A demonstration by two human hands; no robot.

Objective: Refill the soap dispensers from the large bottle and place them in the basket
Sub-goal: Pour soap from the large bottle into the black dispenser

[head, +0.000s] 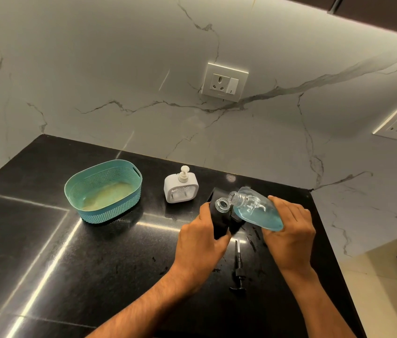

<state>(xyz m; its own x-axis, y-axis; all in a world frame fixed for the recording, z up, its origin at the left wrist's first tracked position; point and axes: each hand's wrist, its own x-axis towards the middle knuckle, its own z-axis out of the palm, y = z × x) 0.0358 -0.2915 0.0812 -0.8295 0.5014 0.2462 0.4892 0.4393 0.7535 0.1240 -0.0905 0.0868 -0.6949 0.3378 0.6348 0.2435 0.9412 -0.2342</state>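
Observation:
My left hand (pixel 201 240) grips a black soap dispenser (pixel 219 223) with a clear open neck, standing on the black counter. My right hand (pixel 290 230) holds a clear large bottle (pixel 256 209) of blue liquid, tilted so that its open mouth sits right beside the dispenser's neck. The dispenser's black pump (pixel 238 267) lies loose on the counter between my forearms. A white dispenser (pixel 181 187) with its pump on stands upright further back. A teal basket (pixel 103 191) stands at the left, with no dispenser in it.
The black counter (pixel 70 264) meets a marble wall at the back with two sockets (pixel 225 81). The counter's right edge (pixel 334 264) drops to a light floor.

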